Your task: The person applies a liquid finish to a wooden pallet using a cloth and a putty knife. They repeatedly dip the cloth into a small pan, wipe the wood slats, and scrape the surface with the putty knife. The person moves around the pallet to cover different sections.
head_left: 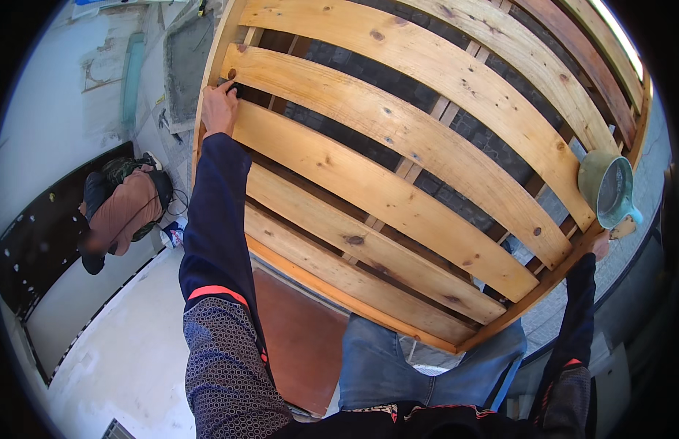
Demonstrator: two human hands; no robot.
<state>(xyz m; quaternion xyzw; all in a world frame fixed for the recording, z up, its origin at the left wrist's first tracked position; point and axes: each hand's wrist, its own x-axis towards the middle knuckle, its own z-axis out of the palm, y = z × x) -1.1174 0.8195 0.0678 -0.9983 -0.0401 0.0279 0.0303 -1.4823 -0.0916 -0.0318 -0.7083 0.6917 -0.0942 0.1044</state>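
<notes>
A large frame of pale varnished wooden slats (pixel 398 194) leans across the view in front of my legs. At its left rail, my left hand (pixel 219 110) is closed by the end of a slat, with a small dark thing (pixel 233 89) under the fingers that I cannot make out. My right hand (pixel 601 246) is at the outer side of the right rail, its fingers curled and partly hidden against the wood. Just above it, a greenish metal pot (pixel 609 189) with a light-blue handle sits tilted on the frame's edge. A tan piece (pixel 623 228) sticks out beside that hand.
At the left, what looks like a person in brown clothing (pixel 124 208) is low against a dark panel (pixel 36 219). Beneath my left arm lie a whitish surface (pixel 127 344) and a reddish-brown board (pixel 299 333). Dark paving (pixel 339 62) shows between slats.
</notes>
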